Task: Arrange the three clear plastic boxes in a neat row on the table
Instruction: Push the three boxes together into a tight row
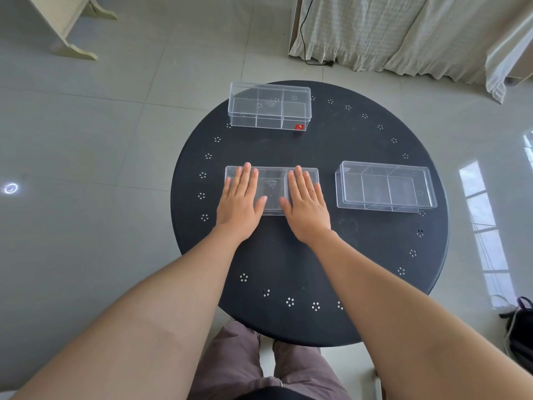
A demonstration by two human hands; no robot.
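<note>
Three clear plastic boxes with inner dividers sit on a round black table [375,255]. The middle box [272,186] lies flat near the table's centre. My left hand [240,199] rests palm down on its left half and my right hand [305,203] on its right half, fingers spread, gripping nothing. A second box [385,186] lies to the right, apart from my hands. The third box [269,106], with a small red label at its corner, stands at the far edge, behind and slightly left.
The table's rim has rings of small punched holes. Grey tiled floor surrounds it. Curtains [403,33] hang at the back right with a black cable, pale furniture legs [75,39] stand back left, and a dark bag [519,330] lies on the floor at the right.
</note>
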